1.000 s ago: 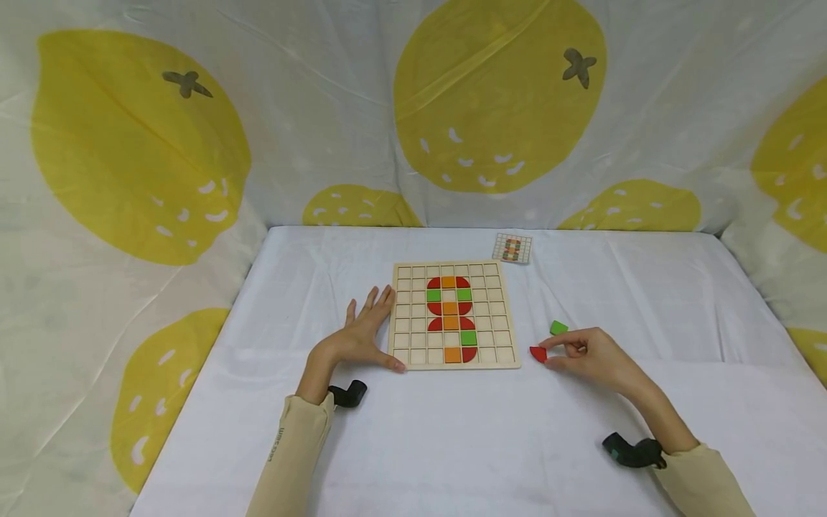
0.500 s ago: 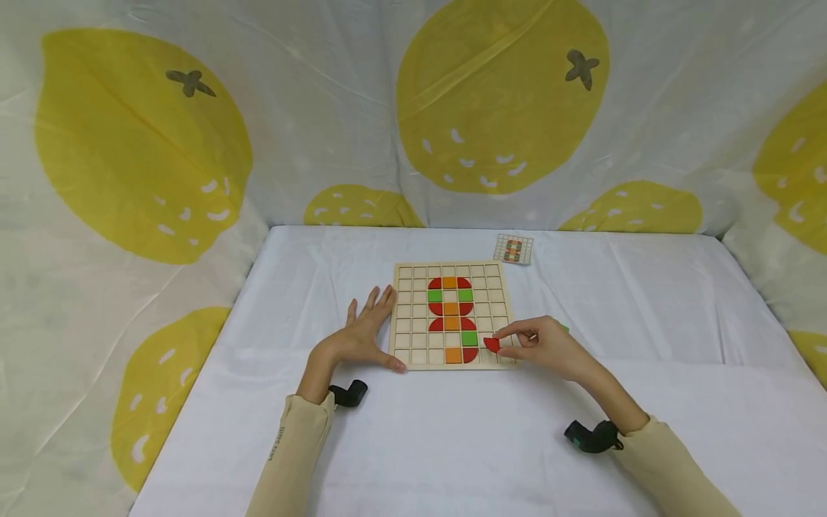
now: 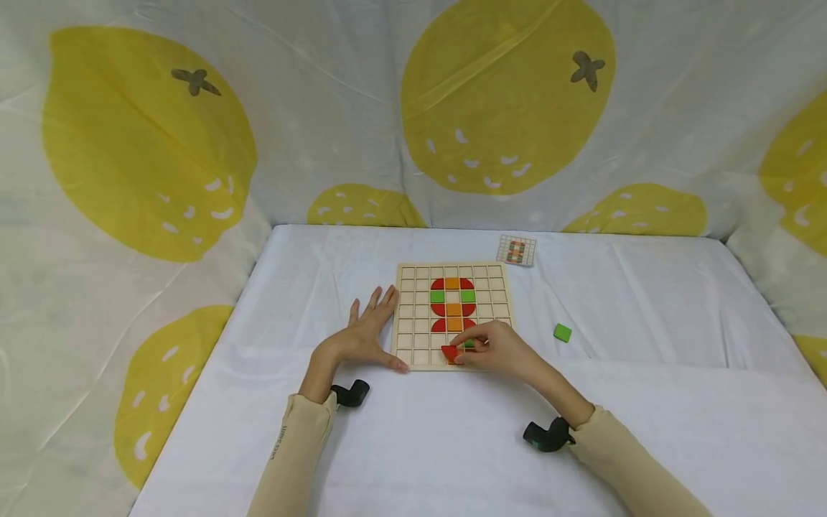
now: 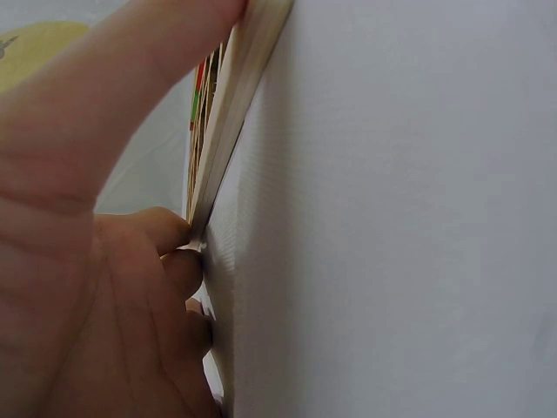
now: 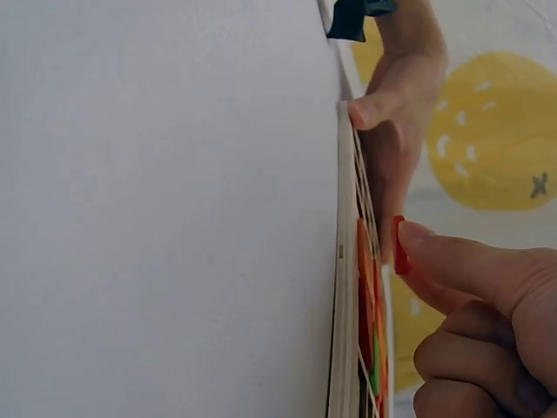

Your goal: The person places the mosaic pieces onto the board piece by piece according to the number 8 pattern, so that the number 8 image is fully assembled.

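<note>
A wooden grid board (image 3: 420, 301) lies on the white cloth, with red quarter-round, orange and green square tiles set in its middle columns. My left hand (image 3: 358, 339) rests at the board's left edge, fingers spread and straight, the thumb at its near left corner. Between thumb and index finger, my right hand (image 3: 500, 350) pinches a red quarter-round tile (image 3: 449, 352) just over the board's near rows. In the right wrist view that red tile (image 5: 400, 246) is held edge-on above the board's surface. The right hand hides part of the board's lower right.
A single green square tile (image 3: 563, 332) lies on the cloth right of the board. Behind the board's far right corner is a small pattern card (image 3: 517, 250). A lemon-printed curtain (image 3: 349, 115) hangs along the back and sides.
My right hand has carried the red quarter-round tile leftward from the cloth to over the board's near rows. The green tile is uncovered. My left hand has stayed at the board's edge.
</note>
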The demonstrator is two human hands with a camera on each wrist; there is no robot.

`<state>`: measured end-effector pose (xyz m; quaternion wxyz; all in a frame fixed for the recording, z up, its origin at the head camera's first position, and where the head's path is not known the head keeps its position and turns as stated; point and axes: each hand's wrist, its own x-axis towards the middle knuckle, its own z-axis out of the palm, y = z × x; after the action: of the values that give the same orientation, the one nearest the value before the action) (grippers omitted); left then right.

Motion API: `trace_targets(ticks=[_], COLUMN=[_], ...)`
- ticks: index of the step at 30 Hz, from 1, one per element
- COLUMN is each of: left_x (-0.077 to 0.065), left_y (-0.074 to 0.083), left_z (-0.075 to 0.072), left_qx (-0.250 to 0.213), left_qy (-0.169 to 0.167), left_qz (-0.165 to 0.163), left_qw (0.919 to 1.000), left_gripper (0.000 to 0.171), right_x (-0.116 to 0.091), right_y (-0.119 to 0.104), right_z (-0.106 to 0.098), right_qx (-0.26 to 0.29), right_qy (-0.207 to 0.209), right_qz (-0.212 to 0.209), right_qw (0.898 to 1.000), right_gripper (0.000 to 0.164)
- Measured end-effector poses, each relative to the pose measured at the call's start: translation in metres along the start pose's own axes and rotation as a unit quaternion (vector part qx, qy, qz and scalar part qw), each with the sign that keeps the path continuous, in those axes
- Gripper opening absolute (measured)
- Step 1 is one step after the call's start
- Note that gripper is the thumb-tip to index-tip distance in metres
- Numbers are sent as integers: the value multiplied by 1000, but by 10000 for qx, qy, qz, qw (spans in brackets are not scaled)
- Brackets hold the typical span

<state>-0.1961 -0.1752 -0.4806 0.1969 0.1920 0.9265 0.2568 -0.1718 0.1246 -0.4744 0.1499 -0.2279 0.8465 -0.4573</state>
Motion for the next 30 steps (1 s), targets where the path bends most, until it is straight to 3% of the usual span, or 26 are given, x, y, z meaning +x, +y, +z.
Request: trace_targets(ticks=[7,30], left_x=[-1,0], left_y=[0,2], left_z=[0,0], left_qx=[-17,21], left_qy=[24,36], left_qz=[17,-27], left_qw=[10000,10000], left_gripper=[145,144], right_x=[3,8], right_y=[-3,-4], right_z=[11,20], right_qx=[-237,-396], right_qy=[-140,67], right_qz=[226,153], right_qw=[9994,9991], right_gripper=[17,16])
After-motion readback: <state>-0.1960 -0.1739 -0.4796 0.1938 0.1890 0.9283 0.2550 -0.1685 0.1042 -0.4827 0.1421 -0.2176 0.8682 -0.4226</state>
